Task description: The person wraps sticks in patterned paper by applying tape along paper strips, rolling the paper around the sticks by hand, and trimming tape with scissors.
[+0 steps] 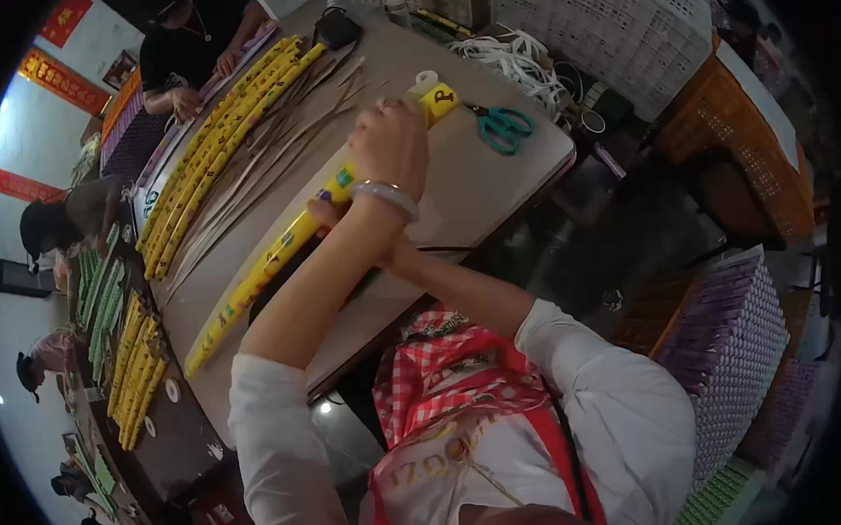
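A long yellow tube [284, 245] with printed letters and coloured figures lies slantwise over the table. My left hand [390, 146], with a pale bangle at the wrist, is closed over the tube near its upper right end. My right arm crosses beneath my left forearm. Only some fingers of my right hand [327, 213] show, closed at the tube's middle; the rest is hidden. Just beyond the upper end sits a small white roll [426, 77]. Teal-handled scissors [504, 127] lie to the right of that end.
Several yellow tubes [218, 145] and thin brown strips [274, 137] lie on the table [483, 199]. White straps [520, 61] are heaped near a white crate [607, 29]. A co-worker [195, 38] sits across the table. Stacked purple tubes [725, 352] stand at right.
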Action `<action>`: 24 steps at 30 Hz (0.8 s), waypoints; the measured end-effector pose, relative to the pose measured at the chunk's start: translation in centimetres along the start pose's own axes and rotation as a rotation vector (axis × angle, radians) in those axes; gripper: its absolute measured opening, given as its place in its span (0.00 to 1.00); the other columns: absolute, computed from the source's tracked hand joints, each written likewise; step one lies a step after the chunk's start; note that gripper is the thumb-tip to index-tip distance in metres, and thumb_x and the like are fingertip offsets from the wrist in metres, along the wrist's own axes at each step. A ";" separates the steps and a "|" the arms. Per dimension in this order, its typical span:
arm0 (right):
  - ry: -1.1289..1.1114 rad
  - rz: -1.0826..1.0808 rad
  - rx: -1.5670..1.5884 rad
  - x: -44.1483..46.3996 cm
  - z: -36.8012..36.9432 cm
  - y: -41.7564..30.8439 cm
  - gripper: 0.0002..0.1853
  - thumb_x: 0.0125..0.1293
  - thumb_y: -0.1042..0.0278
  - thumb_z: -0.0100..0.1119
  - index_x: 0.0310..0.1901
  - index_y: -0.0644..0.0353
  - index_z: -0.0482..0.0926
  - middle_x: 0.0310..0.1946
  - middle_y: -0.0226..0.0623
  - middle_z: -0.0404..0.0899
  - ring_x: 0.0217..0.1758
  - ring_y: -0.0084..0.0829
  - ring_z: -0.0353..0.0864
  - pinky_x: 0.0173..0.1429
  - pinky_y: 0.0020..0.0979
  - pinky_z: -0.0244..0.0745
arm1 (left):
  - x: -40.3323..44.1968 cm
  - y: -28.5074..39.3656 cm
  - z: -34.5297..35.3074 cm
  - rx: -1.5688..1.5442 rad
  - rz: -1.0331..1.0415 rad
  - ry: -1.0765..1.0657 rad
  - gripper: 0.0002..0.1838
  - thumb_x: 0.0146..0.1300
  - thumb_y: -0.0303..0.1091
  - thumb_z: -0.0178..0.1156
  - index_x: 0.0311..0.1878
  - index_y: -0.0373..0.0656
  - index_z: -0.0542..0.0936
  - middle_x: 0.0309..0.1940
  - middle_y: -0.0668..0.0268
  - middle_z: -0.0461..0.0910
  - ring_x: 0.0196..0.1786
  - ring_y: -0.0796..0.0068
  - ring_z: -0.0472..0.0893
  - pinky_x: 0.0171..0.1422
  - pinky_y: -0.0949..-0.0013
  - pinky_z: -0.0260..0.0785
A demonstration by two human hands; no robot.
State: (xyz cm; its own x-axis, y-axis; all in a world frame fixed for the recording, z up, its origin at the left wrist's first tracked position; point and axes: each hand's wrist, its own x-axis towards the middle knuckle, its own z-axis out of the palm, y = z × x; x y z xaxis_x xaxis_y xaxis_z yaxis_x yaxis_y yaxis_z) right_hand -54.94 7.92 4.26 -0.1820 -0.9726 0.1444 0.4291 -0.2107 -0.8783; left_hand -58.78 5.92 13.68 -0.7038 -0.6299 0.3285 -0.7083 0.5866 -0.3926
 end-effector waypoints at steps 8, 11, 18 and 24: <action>-0.051 0.273 -0.096 5.5 -9.0 1.2 0.17 0.54 0.57 0.62 0.40 0.58 0.74 0.32 0.29 0.75 0.33 0.22 0.73 0.38 0.23 0.69 | -3.1 -1.8 4.7 -0.523 0.029 0.279 0.13 0.55 0.31 0.53 0.44 0.39 0.70 0.45 0.55 0.71 0.41 0.60 0.76 0.44 0.65 0.71; -0.143 0.197 -0.021 6.4 -10.6 1.2 0.18 0.57 0.63 0.59 0.48 0.60 0.72 0.41 0.34 0.74 0.44 0.27 0.75 0.47 0.26 0.71 | -8.4 -8.0 4.8 -0.604 -0.100 0.066 0.08 0.54 0.32 0.55 0.36 0.39 0.75 0.38 0.57 0.74 0.40 0.56 0.76 0.44 0.62 0.70; 0.104 0.367 0.110 8.1 -10.9 2.9 0.12 0.57 0.67 0.60 0.40 0.62 0.74 0.28 0.33 0.75 0.29 0.26 0.76 0.32 0.25 0.73 | -22.5 -22.6 12.8 -0.539 -0.473 -0.115 0.14 0.55 0.35 0.57 0.45 0.43 0.77 0.44 0.58 0.76 0.48 0.59 0.74 0.51 0.63 0.67; 0.101 0.397 0.053 8.9 -12.1 3.6 0.14 0.56 0.63 0.61 0.42 0.59 0.73 0.27 0.31 0.75 0.30 0.24 0.76 0.33 0.23 0.72 | -25.3 -23.4 15.0 -0.407 -0.414 -0.127 0.19 0.53 0.38 0.61 0.49 0.47 0.74 0.46 0.61 0.73 0.49 0.58 0.72 0.54 0.60 0.64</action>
State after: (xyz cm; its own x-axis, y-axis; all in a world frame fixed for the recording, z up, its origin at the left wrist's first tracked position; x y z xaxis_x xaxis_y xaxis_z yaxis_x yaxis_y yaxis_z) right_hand -65.74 -0.31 -3.11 -0.0784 -0.9654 -0.2487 0.5279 0.1714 -0.8319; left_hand -23.56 0.50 1.70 -0.3704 -0.8890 0.2693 -0.9041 0.4115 0.1150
